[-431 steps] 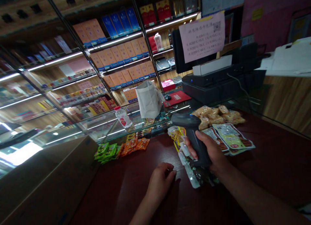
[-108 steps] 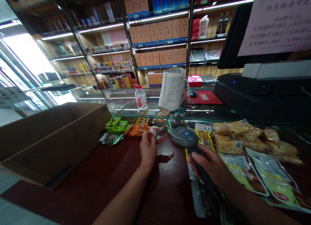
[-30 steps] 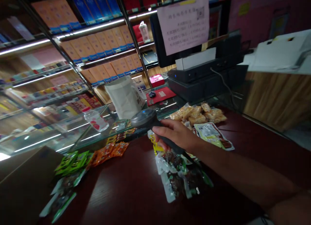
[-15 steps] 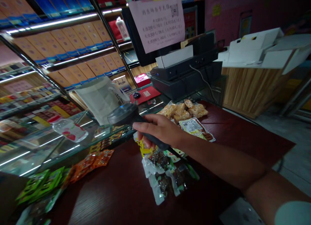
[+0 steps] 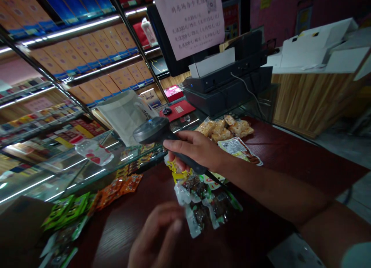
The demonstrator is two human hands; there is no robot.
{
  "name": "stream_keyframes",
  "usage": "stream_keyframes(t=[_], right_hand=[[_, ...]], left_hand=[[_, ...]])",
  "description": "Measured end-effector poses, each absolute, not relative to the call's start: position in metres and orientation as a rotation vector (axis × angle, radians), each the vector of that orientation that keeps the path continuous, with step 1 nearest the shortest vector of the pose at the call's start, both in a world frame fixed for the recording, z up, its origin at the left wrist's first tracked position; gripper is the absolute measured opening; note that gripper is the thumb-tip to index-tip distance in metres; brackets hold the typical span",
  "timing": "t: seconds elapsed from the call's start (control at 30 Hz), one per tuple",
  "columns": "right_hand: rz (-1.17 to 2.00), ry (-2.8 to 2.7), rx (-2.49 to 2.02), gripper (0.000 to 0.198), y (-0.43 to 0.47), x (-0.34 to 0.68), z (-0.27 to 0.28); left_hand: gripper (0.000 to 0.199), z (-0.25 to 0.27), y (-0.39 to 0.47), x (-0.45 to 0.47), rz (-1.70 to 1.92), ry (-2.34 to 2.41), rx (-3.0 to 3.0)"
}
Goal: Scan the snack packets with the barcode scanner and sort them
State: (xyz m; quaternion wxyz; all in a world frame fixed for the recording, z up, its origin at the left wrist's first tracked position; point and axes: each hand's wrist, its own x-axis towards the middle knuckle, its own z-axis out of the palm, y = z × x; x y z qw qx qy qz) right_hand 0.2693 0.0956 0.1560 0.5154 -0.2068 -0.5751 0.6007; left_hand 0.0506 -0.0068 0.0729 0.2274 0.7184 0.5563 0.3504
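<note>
My right hand (image 5: 193, 150) is wrapped round the handle of a black barcode scanner (image 5: 152, 129), its head pointing left over the counter. A cable runs from the handle's lower end. Below it, dark-filled clear snack packets (image 5: 199, 216) lie on the dark red counter, with a yellow-marked packet (image 5: 176, 171) partly hidden by my right fingers. My left hand (image 5: 159, 233), blurred, is at the bottom beside the snack packets; its thumb and fingers are apart, with nothing visible between them. Bagged crispy-looking snacks (image 5: 223, 129) and a flat white-edged packet (image 5: 239, 150) lie beyond my right wrist.
Orange packets (image 5: 120, 189) and green packets (image 5: 69, 210) lie at left, beside a cardboard box (image 5: 24, 221). On the glass case (image 5: 65, 177) stand a white bag (image 5: 121, 113) and a lidded bottle (image 5: 92, 152). A monitor (image 5: 162, 48) and dark cash drawer (image 5: 220, 92) are behind.
My left hand has come into view at the bottom, near the snack packets. The scanner remains in my right hand. The whole view has shifted slightly.
</note>
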Motion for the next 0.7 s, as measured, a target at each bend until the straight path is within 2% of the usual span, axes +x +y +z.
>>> stream_keyframes(t=[0.17,0.3,0.43,0.57,0.7], right_hand=[[1.451,-1.393,-0.508,0.028,0.095,0.265,0.152],[1.451,-1.387,-0.490,0.028,0.097,0.264,0.150],[1.444,-1.394,-0.509,0.030,0.099,0.264,0.149],[1.465,-1.392,-0.526,0.028,0.097,0.262,0.148],[1.472,-1.411,-0.554,0.028,0.094,0.256,0.145]], left_hand=[[0.054,0.058,0.063,0.054,0.801,1.874,2.139],[0.043,0.052,0.074,0.057,0.729,1.865,2.149],[0.035,0.054,0.064,0.069,0.901,1.771,1.999],[0.035,0.061,0.050,0.068,0.994,1.554,1.734],[0.031,0.067,0.047,0.037,1.201,1.618,1.695]])
